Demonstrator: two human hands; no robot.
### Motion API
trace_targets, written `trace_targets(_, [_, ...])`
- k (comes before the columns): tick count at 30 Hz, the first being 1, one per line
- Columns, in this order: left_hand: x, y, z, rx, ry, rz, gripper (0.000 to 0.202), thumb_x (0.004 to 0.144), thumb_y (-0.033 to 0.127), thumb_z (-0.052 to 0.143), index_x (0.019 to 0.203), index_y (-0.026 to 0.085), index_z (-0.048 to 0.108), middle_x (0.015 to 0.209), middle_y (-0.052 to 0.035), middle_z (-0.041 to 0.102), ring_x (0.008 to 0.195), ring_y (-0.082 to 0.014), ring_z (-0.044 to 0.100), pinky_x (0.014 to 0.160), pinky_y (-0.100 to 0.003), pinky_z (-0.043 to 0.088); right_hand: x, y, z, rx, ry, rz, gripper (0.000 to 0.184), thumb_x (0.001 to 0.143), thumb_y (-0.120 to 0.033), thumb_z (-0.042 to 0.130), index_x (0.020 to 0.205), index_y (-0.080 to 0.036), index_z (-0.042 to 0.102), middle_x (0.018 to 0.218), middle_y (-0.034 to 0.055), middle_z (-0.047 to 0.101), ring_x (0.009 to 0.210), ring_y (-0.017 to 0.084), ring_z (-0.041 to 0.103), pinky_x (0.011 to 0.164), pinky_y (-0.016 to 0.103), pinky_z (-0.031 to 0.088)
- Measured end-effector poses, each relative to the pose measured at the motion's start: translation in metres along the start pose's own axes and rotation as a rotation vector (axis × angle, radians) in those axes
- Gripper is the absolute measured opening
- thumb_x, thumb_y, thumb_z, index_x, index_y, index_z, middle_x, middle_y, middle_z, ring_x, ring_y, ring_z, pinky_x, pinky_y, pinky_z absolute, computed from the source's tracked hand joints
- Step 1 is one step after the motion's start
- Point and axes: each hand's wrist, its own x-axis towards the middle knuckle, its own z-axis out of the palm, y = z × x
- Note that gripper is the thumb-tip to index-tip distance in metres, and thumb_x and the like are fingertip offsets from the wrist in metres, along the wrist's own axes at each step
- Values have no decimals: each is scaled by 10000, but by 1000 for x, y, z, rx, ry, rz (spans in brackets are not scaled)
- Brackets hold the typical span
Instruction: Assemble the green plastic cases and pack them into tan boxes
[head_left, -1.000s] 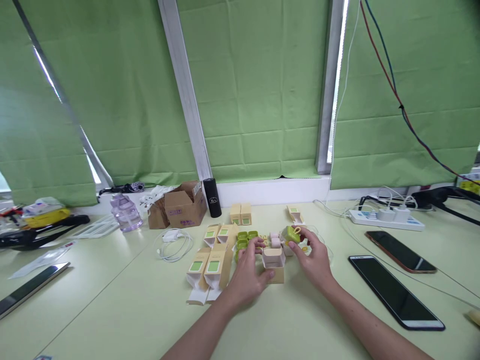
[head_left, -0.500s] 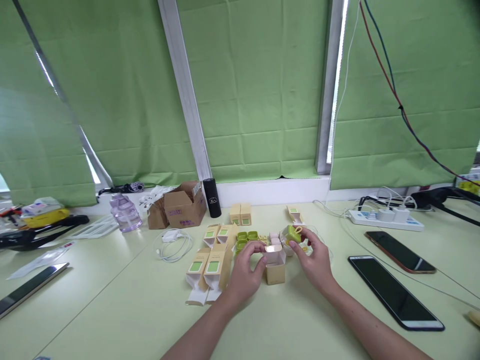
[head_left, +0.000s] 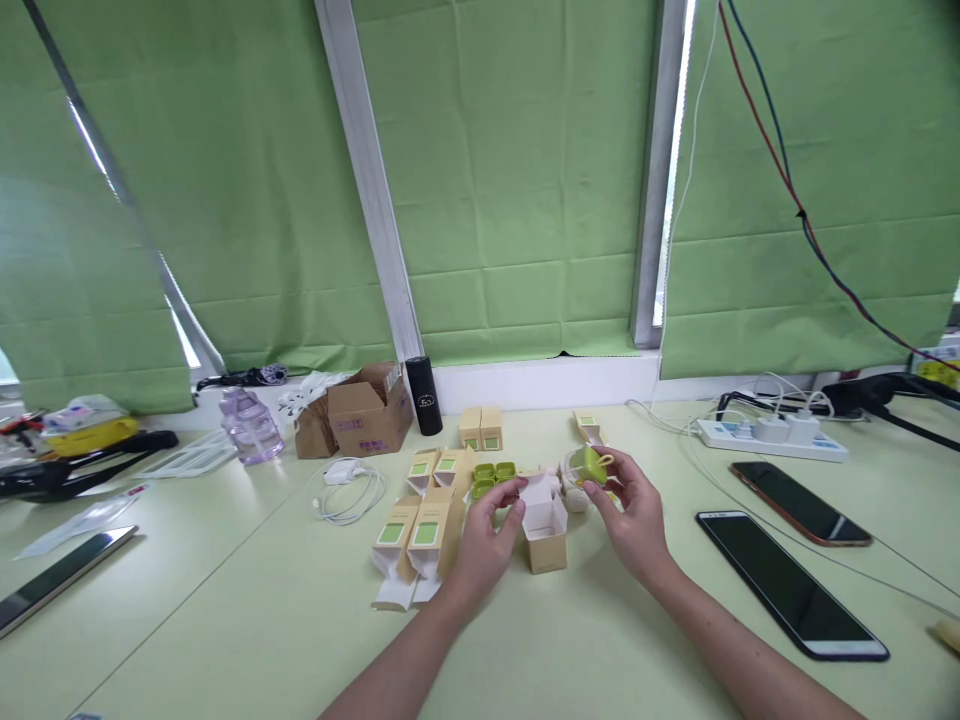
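Note:
A small tan carton [head_left: 548, 553] with a white inside stands open-topped on the table in front of me. The fingertips of my left hand [head_left: 487, 545] pinch its raised flap at the left. To the right and slightly above the carton, my right hand [head_left: 634, 515] holds a small green case [head_left: 595, 468] with a clear part and a yellow loop, tilted between thumb and fingers. Just behind the carton are several small green cases [head_left: 495, 472], partly hidden by my left hand. Left of that hand lie several tan cartons [head_left: 425, 540] with green labels, the front ones with flaps open.
Two closed tan cartons [head_left: 481, 430] and another open carton [head_left: 589, 428] sit farther back. A brown cardboard box [head_left: 367, 415], black cylinder [head_left: 424, 396] and white cable [head_left: 349, 490] are left. Two phones [head_left: 791, 585] and a power strip [head_left: 772, 440] are right.
The carton has tilted, showing more of its inside, and its flap has shifted left with my left hand. The green case has turned in my right hand, showing its clear part.

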Motion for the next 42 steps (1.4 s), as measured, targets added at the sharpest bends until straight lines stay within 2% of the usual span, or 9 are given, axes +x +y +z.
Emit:
trace_targets(4, [1, 1, 1, 8, 21, -8, 414, 938, 411, 690, 1267, 165, 741, 1318, -149, 748, 1195, -300, 687, 1080, -449, 522, -1, -4, 1, 62, -19, -9, 430, 901, -401, 748, 1290, -258, 634, 1171, 94, 706, 1008, 258, 678, 847, 418, 613])
trace_targets(12, [4, -6, -2, -141, -60, -51, 528, 848, 259, 692, 1362, 141, 697, 1294, -156, 746, 1166, -294, 681, 1062, -460, 516, -8, -10, 5, 98, -95, -39, 394, 971, -429, 696, 1321, -266, 616, 1275, 111, 685, 1106, 272, 682, 808, 382, 641])
trace_targets(16, [6, -9, -2, -169, -61, -74, 572, 795, 195, 661, 1362, 134, 697, 1246, -147, 756, 1117, -278, 682, 1062, -471, 506, -12, -15, 7, 73, -145, -73, 401, 977, -439, 684, 1330, -262, 613, 1260, 113, 696, 1080, 274, 690, 793, 389, 653])
trace_targets(28, [6, -12, -3, -192, -85, -82, 611, 768, 154, 632, 1373, 184, 709, 1310, -119, 741, 1137, -269, 670, 1054, -448, 512, -13, -22, 6, -37, -292, -145, 391, 1003, -405, 628, 1370, -272, 596, 1236, 102, 724, 1004, 249, 701, 697, 327, 622])
trace_targets(34, [10, -17, -3, -249, -105, -94, 598, 780, 162, 645, 1374, 177, 714, 1322, -130, 740, 1159, -267, 675, 1077, -445, 499, -6, -17, 1, -126, -268, -138, 406, 995, -438, 621, 1352, -247, 600, 1001, 68, 760, 787, 219, 700, 618, 315, 571])
trace_targets(38, [11, -19, -3, -293, -120, -112, 603, 782, 176, 643, 1381, 174, 710, 1364, -138, 724, 1181, -264, 670, 1086, -434, 490, -3, -18, -3, -182, -281, -143, 386, 980, -452, 633, 1304, -242, 617, 792, 14, 723, 651, 205, 671, 572, 312, 523])
trace_targets(42, [12, -22, -4, -307, -124, -122, 631, 746, 148, 637, 1370, 178, 721, 1335, -131, 740, 1153, -264, 682, 1078, -437, 489, -3, -18, -4, -217, -306, -147, 367, 991, -467, 614, 1284, -245, 615, 798, 20, 734, 644, 214, 686, 556, 316, 500])
